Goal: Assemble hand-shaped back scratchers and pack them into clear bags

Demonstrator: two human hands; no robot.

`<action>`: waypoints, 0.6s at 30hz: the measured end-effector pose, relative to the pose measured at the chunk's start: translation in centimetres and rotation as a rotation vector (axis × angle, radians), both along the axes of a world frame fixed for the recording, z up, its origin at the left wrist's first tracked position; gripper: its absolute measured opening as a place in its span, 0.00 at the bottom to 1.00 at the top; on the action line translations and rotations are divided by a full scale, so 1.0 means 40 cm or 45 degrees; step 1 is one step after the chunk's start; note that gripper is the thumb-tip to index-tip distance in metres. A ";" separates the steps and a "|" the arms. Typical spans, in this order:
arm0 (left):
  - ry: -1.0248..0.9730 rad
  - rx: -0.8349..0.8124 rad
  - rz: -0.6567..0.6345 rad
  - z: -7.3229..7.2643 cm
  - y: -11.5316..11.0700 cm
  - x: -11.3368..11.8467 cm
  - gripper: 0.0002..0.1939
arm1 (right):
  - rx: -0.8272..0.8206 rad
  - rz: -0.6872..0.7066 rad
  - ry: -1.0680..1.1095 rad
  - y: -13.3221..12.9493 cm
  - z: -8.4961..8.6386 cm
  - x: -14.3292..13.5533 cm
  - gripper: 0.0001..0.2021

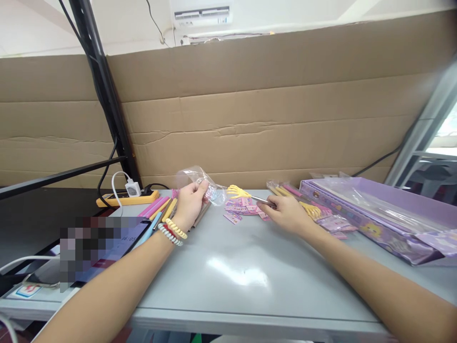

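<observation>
Near the back of the grey table [221,295], my left hand [191,200] pinches a clear plastic bag [216,193] that holds something small and shiny. My right hand [285,214] grips a thin metal tool [262,200], its tip at a yellow coiled cord [238,192]. The cord lies just right of the bag's edge. Between my hands, several small pink and purple cards [237,208] are scattered on the table. Beside my left wrist lie pink, yellow and blue sticks [157,206], partly hidden by the hand.
A purple printed box [378,228] holding clear bags stands at the right. Bagged yellow and pink items [312,209] lie beside it. At the left are a phone [117,245] and a yellow power strip [124,197] with a charger. Cardboard [243,114] rises behind the table.
</observation>
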State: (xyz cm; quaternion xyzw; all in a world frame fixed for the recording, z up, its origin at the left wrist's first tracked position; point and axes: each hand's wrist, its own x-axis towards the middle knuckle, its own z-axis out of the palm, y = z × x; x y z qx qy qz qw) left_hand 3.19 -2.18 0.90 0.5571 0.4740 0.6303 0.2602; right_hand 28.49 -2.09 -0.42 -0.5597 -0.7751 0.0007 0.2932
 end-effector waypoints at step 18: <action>-0.130 -0.111 -0.218 -0.018 -0.007 0.037 0.08 | 0.106 -0.103 -0.297 -0.038 0.003 -0.044 0.15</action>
